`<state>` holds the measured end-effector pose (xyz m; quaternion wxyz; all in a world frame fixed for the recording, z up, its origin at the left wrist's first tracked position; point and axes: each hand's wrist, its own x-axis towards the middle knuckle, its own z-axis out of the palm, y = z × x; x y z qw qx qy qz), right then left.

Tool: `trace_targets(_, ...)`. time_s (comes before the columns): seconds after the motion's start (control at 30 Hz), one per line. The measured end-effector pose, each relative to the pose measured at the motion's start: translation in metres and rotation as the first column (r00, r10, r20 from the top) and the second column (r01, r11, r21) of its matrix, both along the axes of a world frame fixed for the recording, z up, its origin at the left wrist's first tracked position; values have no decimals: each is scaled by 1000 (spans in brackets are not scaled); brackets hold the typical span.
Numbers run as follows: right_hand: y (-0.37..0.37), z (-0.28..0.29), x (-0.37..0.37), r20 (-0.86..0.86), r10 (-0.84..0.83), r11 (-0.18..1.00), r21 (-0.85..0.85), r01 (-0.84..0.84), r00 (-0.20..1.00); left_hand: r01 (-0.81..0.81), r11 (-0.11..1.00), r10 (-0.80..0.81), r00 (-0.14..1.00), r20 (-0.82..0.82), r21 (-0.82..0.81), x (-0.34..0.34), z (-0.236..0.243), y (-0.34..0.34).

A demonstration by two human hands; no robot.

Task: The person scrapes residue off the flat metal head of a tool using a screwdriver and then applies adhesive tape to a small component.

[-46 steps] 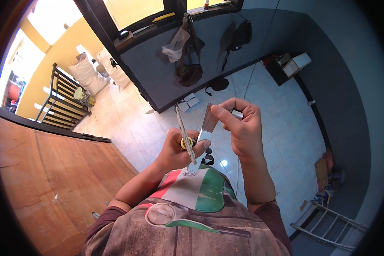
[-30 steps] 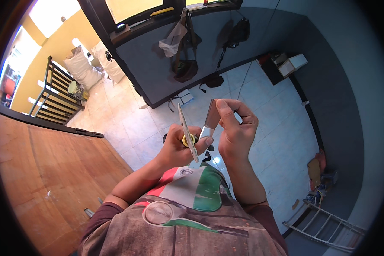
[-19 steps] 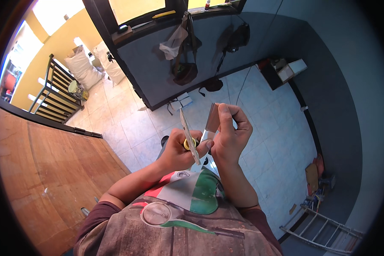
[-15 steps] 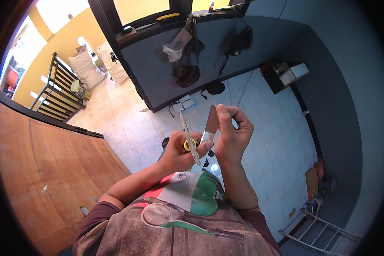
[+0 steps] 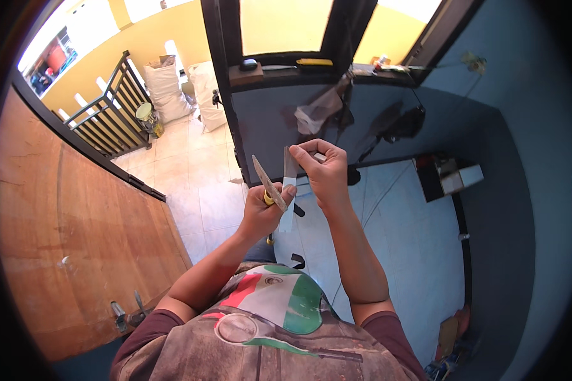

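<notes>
Both my hands are held out in front of my chest, close together. My left hand (image 5: 264,206) is closed around a flat tool with a grey, smeared blade (image 5: 267,181) and a yellow handle (image 5: 269,198); the blade stands nearly edge-on, so its full shape is hidden. Beside it is a thin, shiny flat strip (image 5: 287,219), upright, brownish at the top and bright below. My left thumb presses on the strip's middle. My right hand (image 5: 324,171) pinches its upper end between thumb and fingertips, with the other fingers curled.
A wooden door (image 5: 89,235) stands on my left. Past the doorway are a black railing (image 5: 111,105), white sacks (image 5: 166,89) and a bucket (image 5: 147,117). Bags hang on the dark wall ahead (image 5: 397,120). A box (image 5: 461,180) sits at the far right on the tiled floor (image 5: 400,254).
The view has swung, so the doorway and wall sit farther right and lower. Both hands are slightly higher in view, still holding the tool and strip. The strip now stands more upright.
</notes>
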<state>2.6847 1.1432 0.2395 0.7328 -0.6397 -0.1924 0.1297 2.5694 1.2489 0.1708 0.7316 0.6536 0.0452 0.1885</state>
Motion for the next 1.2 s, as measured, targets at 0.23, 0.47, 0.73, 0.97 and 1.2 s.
trace_targets(0.23, 111, -25, 136, -6, 201, 955, -222, -198, 980, -256, 962, 265, 960, -90, 95, 105, -39, 86)
trace_targets(0.47, 194, -56, 234, -9, 224, 897, -388, -210, 974, -299, 942, 321, 935, -151, 152, 192, -67, 160)
trace_targets(0.73, 222, -74, 265, 51, 185, 862, -488, -137, 981, -249, 959, 275, 931, -240, 132, 222, -74, 192)
trace_targets(0.97, 226, -67, 260, -7, 170, 862, -483, -152, 985, -229, 968, 245, 945, -218, 98, 225, -86, 197)
trace_targets(1.2, 226, -73, 257, 122, 143, 886, -457, -72, 982, -235, 972, 225, 945, -236, -13, 228, -92, 198)
